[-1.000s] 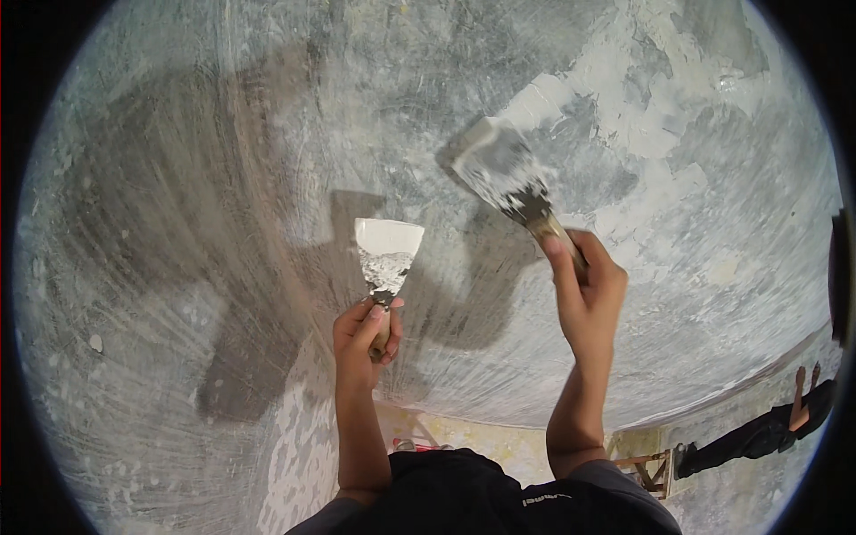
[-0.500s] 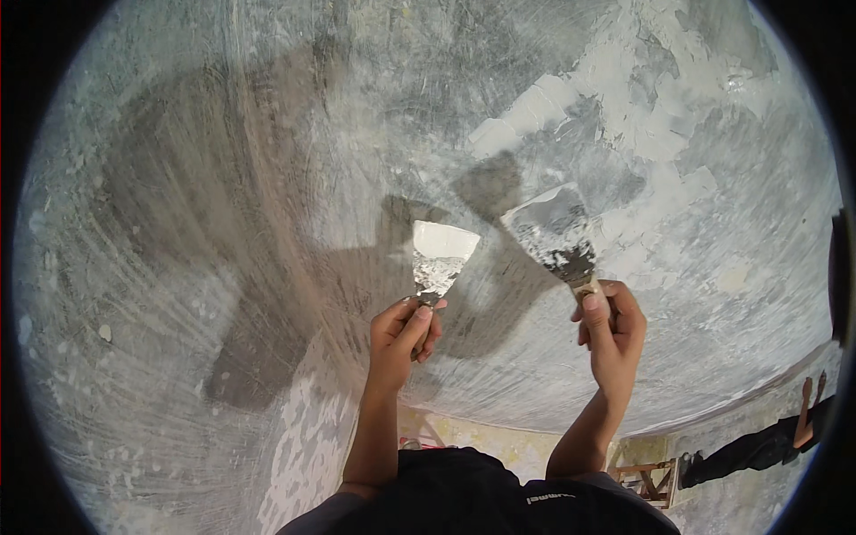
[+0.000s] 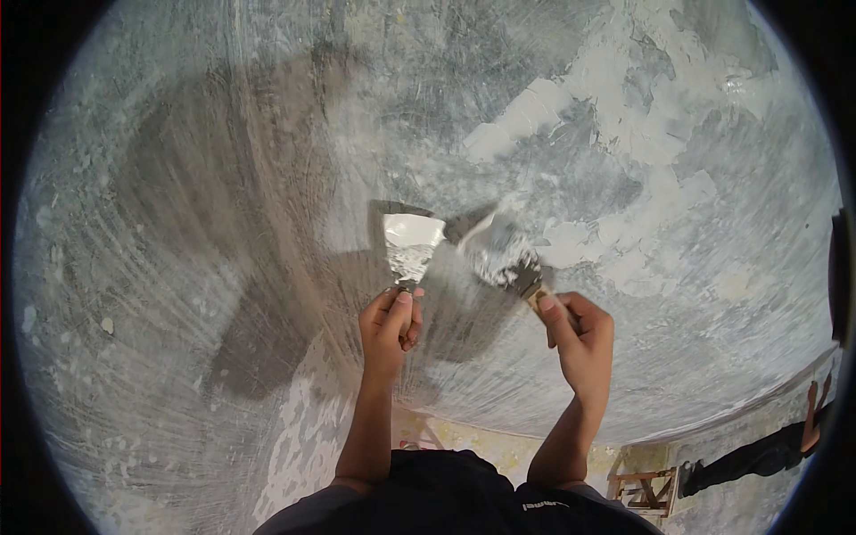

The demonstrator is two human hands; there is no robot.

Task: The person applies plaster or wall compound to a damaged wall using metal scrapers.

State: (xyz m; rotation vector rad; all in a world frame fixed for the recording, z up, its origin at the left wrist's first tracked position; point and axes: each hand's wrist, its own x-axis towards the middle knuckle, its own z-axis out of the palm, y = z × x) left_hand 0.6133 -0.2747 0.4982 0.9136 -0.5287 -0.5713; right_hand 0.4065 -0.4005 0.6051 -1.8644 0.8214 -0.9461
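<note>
My left hand (image 3: 388,325) grips a putty knife (image 3: 412,248) upright, its blade coated with white filler. My right hand (image 3: 581,343) is closed on the handle of a wider putty knife (image 3: 499,250), tilted left, its smeared blade blurred by motion. That blade is just right of the left one; I cannot tell whether they touch. Both are in front of a mottled grey plastered surface (image 3: 731,223), with shadows around them and fresh white patches (image 3: 513,120) at upper right.
At the lower right another person (image 3: 749,459) in dark clothes has both arms raised, beside a wooden stand (image 3: 642,490). A yellowish wall (image 3: 522,437) shows behind my body at the bottom. A dark edge (image 3: 836,276) is at the far right.
The right knife has come down from the white patch, then leftward toward the left knife. The left knife moved right, then slightly back left and up. Both stay held.
</note>
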